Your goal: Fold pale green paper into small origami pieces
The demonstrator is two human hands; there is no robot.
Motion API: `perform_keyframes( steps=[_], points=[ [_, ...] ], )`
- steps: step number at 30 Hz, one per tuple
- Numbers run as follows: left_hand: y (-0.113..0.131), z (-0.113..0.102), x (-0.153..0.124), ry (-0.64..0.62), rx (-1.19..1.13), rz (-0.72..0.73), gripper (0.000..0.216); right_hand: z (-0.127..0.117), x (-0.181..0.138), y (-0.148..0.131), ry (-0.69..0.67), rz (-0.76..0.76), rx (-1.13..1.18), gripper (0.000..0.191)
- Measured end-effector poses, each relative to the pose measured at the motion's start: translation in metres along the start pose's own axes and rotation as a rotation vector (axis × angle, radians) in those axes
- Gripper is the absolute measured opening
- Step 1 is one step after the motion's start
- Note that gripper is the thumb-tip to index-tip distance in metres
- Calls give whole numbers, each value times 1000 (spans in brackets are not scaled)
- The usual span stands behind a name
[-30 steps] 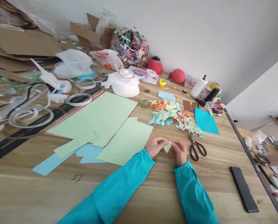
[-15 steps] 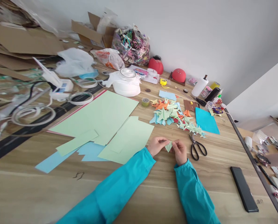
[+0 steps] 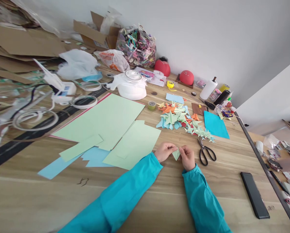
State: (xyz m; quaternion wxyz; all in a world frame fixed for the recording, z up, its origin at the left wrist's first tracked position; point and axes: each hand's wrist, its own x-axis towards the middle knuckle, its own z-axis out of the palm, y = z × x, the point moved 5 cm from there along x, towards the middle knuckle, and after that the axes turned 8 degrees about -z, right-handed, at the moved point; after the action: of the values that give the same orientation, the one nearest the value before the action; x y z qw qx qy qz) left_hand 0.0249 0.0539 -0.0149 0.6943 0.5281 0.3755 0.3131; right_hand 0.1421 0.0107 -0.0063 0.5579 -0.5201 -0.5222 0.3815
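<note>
A small folded piece of light green paper [image 3: 176, 154], pointed at its lower end, is pinched between my two hands above the wooden table. My left hand [image 3: 165, 151] grips its left edge with thumb and forefinger. On the other side my right hand [image 3: 187, 156] is closed on the right edge. Black-handled scissors [image 3: 206, 154] lie just right of my right hand. Beyond my hands sits a pile of folded paper shapes [image 3: 171, 118] in green, blue, orange and red. Light green sheets [image 3: 137, 145] lie left of my left hand.
Blue paper strips [image 3: 54, 168] lie partly under green ones at the left. A black phone [image 3: 254, 195] rests near the right edge. Farther back are a turquoise sheet [image 3: 216, 125], a yellow tape measure [image 3: 170, 84], red pincushions [image 3: 186, 77] and a white bag [image 3: 132, 89].
The folded paper's visible face looks slightly different between my fingers. Both hands stay almost in the same place, still pinching it.
</note>
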Motion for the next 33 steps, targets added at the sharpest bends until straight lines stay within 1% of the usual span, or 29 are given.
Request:
perform_keyframes(
  steps=[3,9,15,19,23,26,28,31,33],
  points=[
    [2,1,-1,-7,3,-11,25,1,0,0,-12,8,14,38],
    [7,2,-2,-3,26,-12,22,5,-2,-1,-95,24,-1,39],
    [6,4,-3,-64,-5,-39,28,5,-2,2,-117,47,9,38],
    [6,5,-5,-76,-44,-52,33,6,-3,2,-99,52,32,40],
    [7,7,-7,-87,-137,-46,33,4,-3,1,-71,58,72,42],
    [7,8,-7,-105,-165,-51,33,3,-3,4,-69,68,95,43],
    [7,8,-7,-92,-173,-50,33,2,-2,7,-58,71,107,42],
    [9,5,-7,-51,-206,-20,27,1,-1,14,-18,79,160,41],
    [12,4,-7,-48,-217,10,29,0,0,18,10,83,194,39]
  ],
)
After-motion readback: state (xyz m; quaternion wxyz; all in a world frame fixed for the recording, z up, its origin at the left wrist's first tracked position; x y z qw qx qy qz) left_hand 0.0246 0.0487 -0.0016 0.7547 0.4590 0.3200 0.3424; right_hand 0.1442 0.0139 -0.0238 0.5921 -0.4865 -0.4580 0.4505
